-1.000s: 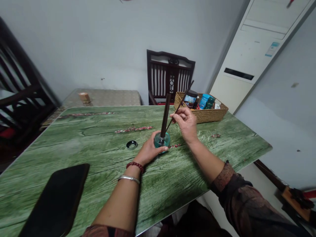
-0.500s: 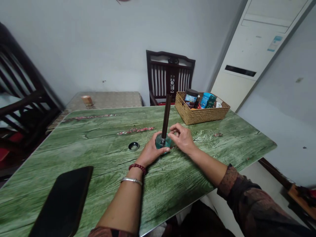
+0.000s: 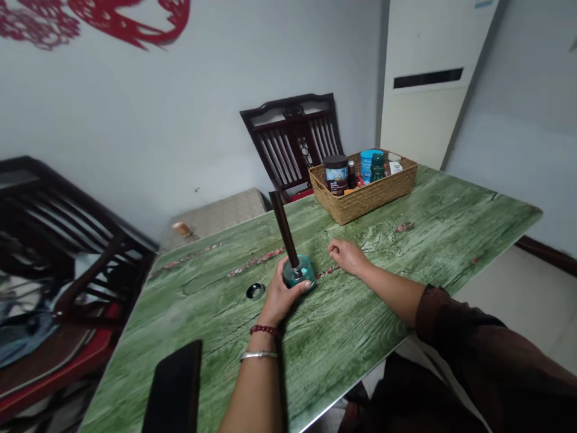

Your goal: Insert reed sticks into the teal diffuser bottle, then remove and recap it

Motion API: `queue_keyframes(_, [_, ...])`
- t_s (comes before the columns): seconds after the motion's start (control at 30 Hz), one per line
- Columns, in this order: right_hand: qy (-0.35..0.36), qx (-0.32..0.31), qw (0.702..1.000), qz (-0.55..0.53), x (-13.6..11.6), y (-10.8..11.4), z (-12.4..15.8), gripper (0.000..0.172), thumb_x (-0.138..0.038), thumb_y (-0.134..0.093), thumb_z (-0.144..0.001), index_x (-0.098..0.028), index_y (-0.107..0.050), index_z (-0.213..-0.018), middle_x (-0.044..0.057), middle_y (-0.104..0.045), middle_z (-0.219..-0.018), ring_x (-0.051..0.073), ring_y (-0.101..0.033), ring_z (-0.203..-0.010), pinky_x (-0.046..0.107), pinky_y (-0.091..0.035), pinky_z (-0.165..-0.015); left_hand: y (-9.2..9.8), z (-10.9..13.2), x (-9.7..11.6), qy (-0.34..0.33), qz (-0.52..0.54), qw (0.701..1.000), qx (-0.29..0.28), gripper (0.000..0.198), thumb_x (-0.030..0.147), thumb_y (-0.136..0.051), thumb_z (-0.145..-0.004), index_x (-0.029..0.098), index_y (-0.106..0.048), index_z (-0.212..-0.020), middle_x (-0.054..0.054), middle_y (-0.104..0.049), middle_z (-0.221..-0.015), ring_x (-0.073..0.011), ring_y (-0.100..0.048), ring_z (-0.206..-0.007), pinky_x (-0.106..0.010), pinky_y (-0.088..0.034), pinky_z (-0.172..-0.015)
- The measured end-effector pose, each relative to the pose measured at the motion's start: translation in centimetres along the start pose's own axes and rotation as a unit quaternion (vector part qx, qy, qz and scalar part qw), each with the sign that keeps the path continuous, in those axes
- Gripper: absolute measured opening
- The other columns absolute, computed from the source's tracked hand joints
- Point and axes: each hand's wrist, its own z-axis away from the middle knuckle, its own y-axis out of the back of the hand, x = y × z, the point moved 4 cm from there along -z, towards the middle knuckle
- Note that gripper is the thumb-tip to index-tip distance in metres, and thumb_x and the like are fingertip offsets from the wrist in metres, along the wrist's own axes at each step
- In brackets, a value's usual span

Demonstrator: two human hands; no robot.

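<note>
A small teal glass bottle (image 3: 301, 272) stands on the green wood-grain table (image 3: 406, 240) with a bundle of dark sticks (image 3: 283, 228) rising from its neck. My left hand (image 3: 280, 293) is wrapped round the bottle's base. My right hand (image 3: 348, 255) rests on the table just right of the bottle, fingers loosely curled, and nothing shows in it. A small black ring cap (image 3: 255, 291) lies on the table left of the bottle.
A wicker basket (image 3: 365, 195) with jars and tubs sits at the far side of the table. A dark flat case (image 3: 175, 391) lies at the near left edge. Dark wooden chairs (image 3: 293, 141) stand behind and to the left. A tall white air conditioner (image 3: 424, 84) stands in the corner.
My right hand lowered a single stick into the bottle, let go, and moved down to rest on the table. The camera view has swung to the left.
</note>
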Motion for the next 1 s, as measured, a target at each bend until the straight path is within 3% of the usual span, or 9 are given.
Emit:
queue_keyframes(0.2, [-0.021, -0.023, 1.000, -0.001, -0.2, 0.3, -0.1, 0.016, -0.019, -0.058, -0.086, -0.022, -0.072, -0.094, 0.003, -0.073, -0.087, 0.018, -0.064, -0.081, 0.026, -0.039, -0.071, 0.6, -2.0, 0.3, 0.017, -0.035, 0.999, 0.033, 0.072, 0.039, -0.085, -0.061, 0.022, -0.052, -0.124, -0.009, -0.063, -0.119, -0.0282, -0.062, -0.113, -0.048, -0.043, -0.104])
queue_keyframes(0.37, [-0.026, -0.029, 0.999, 0.004, -0.5, 0.4, -0.1, 0.016, -0.019, -0.057, -0.087, -0.023, -0.072, -0.093, 0.003, -0.074, -0.089, 0.017, -0.065, -0.082, 0.026, -0.038, -0.070, 2.1, -6.9, -0.6, 0.024, -0.065, 0.996, 0.049, 0.068, 0.036, -0.086, -0.059, 0.022, -0.053, -0.117, -0.008, -0.064, -0.112, -0.0252, -0.064, -0.103, -0.048, -0.045, -0.100])
queue_keyframes(0.5, [-0.031, -0.033, 0.999, 0.003, -0.6, 0.3, -0.2, 0.015, -0.020, -0.058, -0.087, -0.024, -0.072, -0.093, 0.003, -0.075, -0.090, 0.017, -0.066, -0.083, 0.026, -0.038, -0.070, 2.8, -10.8, -1.8, 0.028, -0.035, 0.996, 0.073, 0.069, 0.035, -0.085, -0.058, 0.021, -0.053, -0.117, -0.008, -0.064, -0.113, -0.0246, -0.062, -0.108, -0.047, -0.043, -0.104])
queue_keyframes(0.7, [-0.026, -0.028, 0.999, 0.010, -0.4, -0.2, -0.5, 0.016, -0.019, -0.057, -0.086, -0.023, -0.072, -0.090, 0.003, -0.075, -0.087, 0.018, -0.065, -0.079, 0.027, -0.037, -0.069, 3.0, -14.4, -3.0, 0.023, 0.002, 0.994, 0.106, 0.069, 0.029, -0.085, -0.055, 0.021, -0.053, -0.116, -0.006, -0.063, -0.110, -0.0228, -0.062, -0.106, -0.047, -0.044, -0.101])
queue_keyframes(0.83, [-0.022, -0.024, 0.999, -0.010, -0.3, -0.2, -0.6, 0.013, -0.019, -0.059, -0.084, -0.023, -0.071, -0.087, 0.002, -0.073, -0.082, 0.016, -0.063, -0.075, 0.025, -0.037, -0.068, 3.4, -13.5, -3.0, 0.043, 0.048, 0.986, 0.156, 0.078, 0.032, -0.087, -0.054, 0.026, -0.050, -0.123, -0.002, -0.060, -0.101, -0.0196, -0.063, -0.093, -0.042, -0.051, -0.088])
queue_keyframes(1.0, [-0.060, 0.004, 0.996, -0.067, 0.3, 0.0, -0.9, 0.005, -0.022, -0.067, -0.078, -0.022, -0.065, -0.083, -0.003, -0.060, -0.066, 0.014, -0.053, -0.065, 0.024, -0.031, -0.062, 3.0, -7.2, -1.5, 0.059, 0.159, 0.968, 0.183, 0.061, 0.051, -0.074, -0.075, 0.029, -0.051, -0.127, 0.007, -0.051, -0.076, -0.0090, -0.054, -0.061, -0.027, -0.052, -0.066])
